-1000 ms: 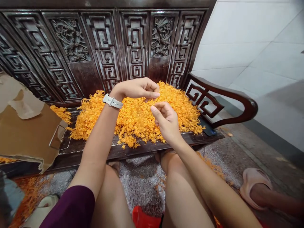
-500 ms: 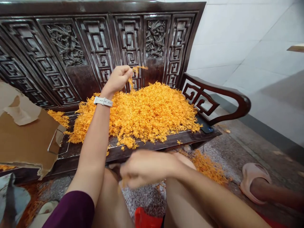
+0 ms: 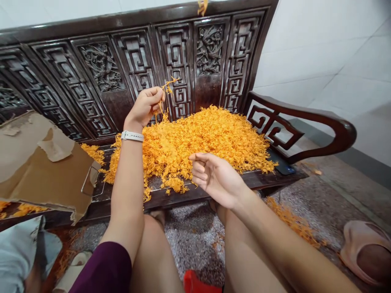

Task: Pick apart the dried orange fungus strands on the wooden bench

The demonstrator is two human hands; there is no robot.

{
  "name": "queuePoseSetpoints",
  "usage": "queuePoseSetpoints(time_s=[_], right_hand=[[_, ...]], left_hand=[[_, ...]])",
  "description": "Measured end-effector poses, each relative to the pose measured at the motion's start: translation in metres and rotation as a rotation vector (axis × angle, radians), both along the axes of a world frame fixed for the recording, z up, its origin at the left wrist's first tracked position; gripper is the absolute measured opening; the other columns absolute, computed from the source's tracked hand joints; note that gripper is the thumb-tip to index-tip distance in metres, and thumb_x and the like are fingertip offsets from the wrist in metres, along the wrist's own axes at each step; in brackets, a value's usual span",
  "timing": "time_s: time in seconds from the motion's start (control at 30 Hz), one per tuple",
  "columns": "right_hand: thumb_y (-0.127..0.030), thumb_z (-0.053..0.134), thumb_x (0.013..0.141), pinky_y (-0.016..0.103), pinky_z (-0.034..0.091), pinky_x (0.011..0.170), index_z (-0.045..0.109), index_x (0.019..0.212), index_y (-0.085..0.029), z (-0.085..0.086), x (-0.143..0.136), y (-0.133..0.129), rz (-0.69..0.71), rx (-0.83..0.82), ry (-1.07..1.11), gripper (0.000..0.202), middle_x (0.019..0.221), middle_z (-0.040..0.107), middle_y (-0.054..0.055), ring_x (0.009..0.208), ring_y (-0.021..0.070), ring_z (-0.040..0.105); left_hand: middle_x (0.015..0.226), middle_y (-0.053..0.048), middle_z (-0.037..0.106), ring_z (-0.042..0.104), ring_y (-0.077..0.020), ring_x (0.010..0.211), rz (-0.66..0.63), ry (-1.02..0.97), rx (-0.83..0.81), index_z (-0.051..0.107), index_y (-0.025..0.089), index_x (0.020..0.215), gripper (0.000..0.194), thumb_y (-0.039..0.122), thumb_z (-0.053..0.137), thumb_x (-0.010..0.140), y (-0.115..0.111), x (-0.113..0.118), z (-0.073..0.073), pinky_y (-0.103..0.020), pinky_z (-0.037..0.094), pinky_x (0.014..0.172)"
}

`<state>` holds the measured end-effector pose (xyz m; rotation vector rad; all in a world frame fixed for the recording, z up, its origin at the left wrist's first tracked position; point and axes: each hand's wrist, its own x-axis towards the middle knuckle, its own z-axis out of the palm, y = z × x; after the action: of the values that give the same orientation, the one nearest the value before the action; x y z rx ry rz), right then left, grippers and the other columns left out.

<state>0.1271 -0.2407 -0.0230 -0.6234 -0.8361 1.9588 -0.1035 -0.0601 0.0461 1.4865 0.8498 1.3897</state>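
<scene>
My left hand (image 3: 146,105), with a pale watch strap on its wrist, is raised above the left part of the orange pile. Its thumb and fingers pinch a thin orange strand (image 3: 169,83) with small frilly tufts, which trails above and below the fingertips. The big heap of frilly orange pieces (image 3: 210,134) covers much of the bench seat. My right hand (image 3: 215,175) hovers before the heap's front edge, palm partly up. Its fingers are loosely curled and apart from the thumb, with nothing seen in them. A blurred orange piece (image 3: 202,7) shows at the top edge.
The dark carved bench (image 3: 207,89) has a curved armrest (image 3: 317,118) at right, with a phone (image 3: 282,167) beside it. A torn cardboard box (image 3: 45,171) stands at left. Orange scraps (image 3: 293,219) lie on the floor. Another person's slippered foot (image 3: 366,252) is at right.
My right hand has risen from above my knees to the heap's front edge, and its fingers have loosened. My left hand still pinches the strand. The view has shifted left.
</scene>
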Motion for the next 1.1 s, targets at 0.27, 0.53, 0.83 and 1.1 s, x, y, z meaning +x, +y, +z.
queuePoseSetpoints(time_s=[0.27,0.53,0.83,1.1], right_hand=[[-0.03,0.071,0.09,0.027,0.021,0.05,0.067,0.093,-0.022,0.005,0.0,-0.001,-0.265,0.261,-0.198,0.01,0.062,0.043,-0.006,0.052,0.0085,0.032],[-0.044,0.079,0.089,0.027,0.023,0.05,0.065,0.109,-0.024,-0.003,0.005,0.015,-0.387,0.362,-0.317,0.032,0.062,0.045,-0.008,0.051,0.0081,0.033],[-0.047,0.083,0.085,0.026,0.024,0.048,0.064,0.097,-0.023,-0.01,0.005,0.023,-0.421,0.471,-0.38,0.033,0.059,0.042,-0.009,0.05,0.0078,0.032],[-0.051,0.079,0.089,0.026,0.022,0.047,0.059,0.097,-0.025,-0.012,0.007,0.025,-0.37,0.428,-0.352,0.033,0.059,0.038,-0.01,0.048,0.0073,0.027]], left_hand=[[0.059,0.004,0.032,0.056,-0.0101,0.048,-0.051,0.03,-0.038,0.057,0.017,0.077,0.029,0.029,0.068,0.101,-0.023,0.013,0.009,-0.021,0.046,0.05],[0.06,0.0,0.05,0.063,-0.0151,0.051,-0.198,0.229,0.018,0.053,0.017,0.072,0.036,0.031,0.081,0.091,-0.034,0.043,0.011,-0.025,0.046,0.045],[0.056,-0.001,0.053,0.062,-0.0171,0.052,-0.328,0.376,0.085,0.054,0.018,0.067,0.037,0.025,0.088,0.08,-0.044,0.068,0.016,-0.027,0.044,0.045],[0.051,-0.002,0.051,0.055,-0.0167,0.046,-0.543,0.381,0.066,0.059,0.019,0.064,0.034,0.028,0.09,0.076,-0.051,0.071,0.014,-0.031,0.043,0.044]])
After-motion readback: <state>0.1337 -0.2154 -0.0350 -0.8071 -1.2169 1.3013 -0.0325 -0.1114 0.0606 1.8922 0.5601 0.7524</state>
